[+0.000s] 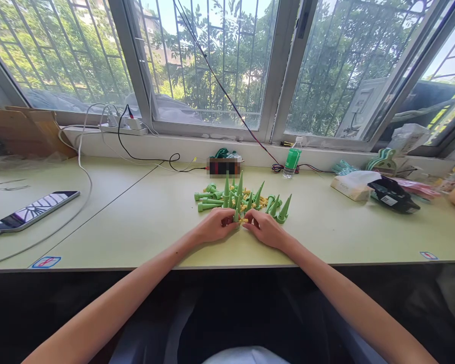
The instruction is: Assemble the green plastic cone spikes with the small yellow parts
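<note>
My left hand (218,224) is closed round a green cone-shaped piece (236,214) that points upward. Close beside it, my right hand (264,227) pinches a small yellow piece (244,220), which meets the side of the green one. Just beyond both hands lies a pile of green spikes (285,209), green tubes (211,201) and small yellow parts (263,202). Several spikes stand upright or lean.
A phone (34,210) with a white cable lies at the left. Behind the pile are a blurred dark box (224,167) and a bottle (292,158). A tissue box (351,188) and a black packet (394,196) sit at the right.
</note>
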{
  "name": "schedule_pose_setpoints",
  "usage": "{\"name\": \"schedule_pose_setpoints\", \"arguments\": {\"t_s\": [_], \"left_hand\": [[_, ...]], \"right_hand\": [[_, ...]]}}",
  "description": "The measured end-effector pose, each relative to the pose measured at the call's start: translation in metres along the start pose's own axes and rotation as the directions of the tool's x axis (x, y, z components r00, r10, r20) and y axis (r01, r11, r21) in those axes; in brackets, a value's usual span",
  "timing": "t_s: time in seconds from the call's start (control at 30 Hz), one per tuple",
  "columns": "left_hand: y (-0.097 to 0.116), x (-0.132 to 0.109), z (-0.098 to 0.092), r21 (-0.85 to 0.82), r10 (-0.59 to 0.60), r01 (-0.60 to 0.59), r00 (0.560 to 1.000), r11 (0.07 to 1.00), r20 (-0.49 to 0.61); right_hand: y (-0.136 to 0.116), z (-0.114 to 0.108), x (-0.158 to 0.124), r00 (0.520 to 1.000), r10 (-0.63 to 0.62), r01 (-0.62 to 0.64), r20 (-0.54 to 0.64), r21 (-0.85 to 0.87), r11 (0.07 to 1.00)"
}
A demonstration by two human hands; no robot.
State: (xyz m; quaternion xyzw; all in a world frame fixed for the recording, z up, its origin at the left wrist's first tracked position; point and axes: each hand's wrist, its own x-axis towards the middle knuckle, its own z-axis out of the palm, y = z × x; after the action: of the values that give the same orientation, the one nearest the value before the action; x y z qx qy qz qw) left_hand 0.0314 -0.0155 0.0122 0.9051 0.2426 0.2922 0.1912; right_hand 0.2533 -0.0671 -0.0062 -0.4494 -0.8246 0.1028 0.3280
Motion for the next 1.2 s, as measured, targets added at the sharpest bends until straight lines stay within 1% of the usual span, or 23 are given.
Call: {"name": "schedule_pose_setpoints", "arguments": {"t_s": [0.17, 0.3, 0.53, 0.8, 1.03, 1.2], "left_hand": [[-0.0010, -0.0004, 0.0009, -0.012, 0.000, 0.000, 1.000, 1.000, -0.005], [-0.0002, -0.0004, 0.0005, -0.011, 0.002, -0.002, 1.000, 1.000, -0.001], [0.0010, 0.0001, -0.0005, -0.019, -0.001, 0.001, 1.000, 1.000, -0.005], [0.0007, 0.0000, -0.0003, 0.010, -0.010, 0.010, 1.000, 1.000, 0.002], [0.0007, 0.0002, -0.0002, 0.010, -0.008, 0.008, 1.000, 1.000, 0.005], [0.0004, 0.0003, 0.0005, 0.004, -0.012, 0.012, 1.000, 1.000, 0.005]], "right_hand": [[-0.0007, 0.0008, 0.0014, 1.000, -0.015, 0.015, -0.007, -0.032, 0.999], [-0.0028, 0.0010, 0.0025, 1.000, -0.009, 0.010, 0.014, -0.075, 0.997], [-0.0011, 0.0007, 0.0001, 1.000, 0.004, -0.004, 0.005, -0.029, 1.000], [-0.0018, 0.0014, 0.0025, 1.000, -0.026, 0.026, -0.002, -0.067, 0.997], [-0.0017, 0.0003, -0.0005, 1.000, 0.009, -0.009, 0.002, -0.054, 0.999], [-0.0014, 0.0007, 0.0020, 1.000, -0.010, 0.010, 0.007, -0.077, 0.997]]}}
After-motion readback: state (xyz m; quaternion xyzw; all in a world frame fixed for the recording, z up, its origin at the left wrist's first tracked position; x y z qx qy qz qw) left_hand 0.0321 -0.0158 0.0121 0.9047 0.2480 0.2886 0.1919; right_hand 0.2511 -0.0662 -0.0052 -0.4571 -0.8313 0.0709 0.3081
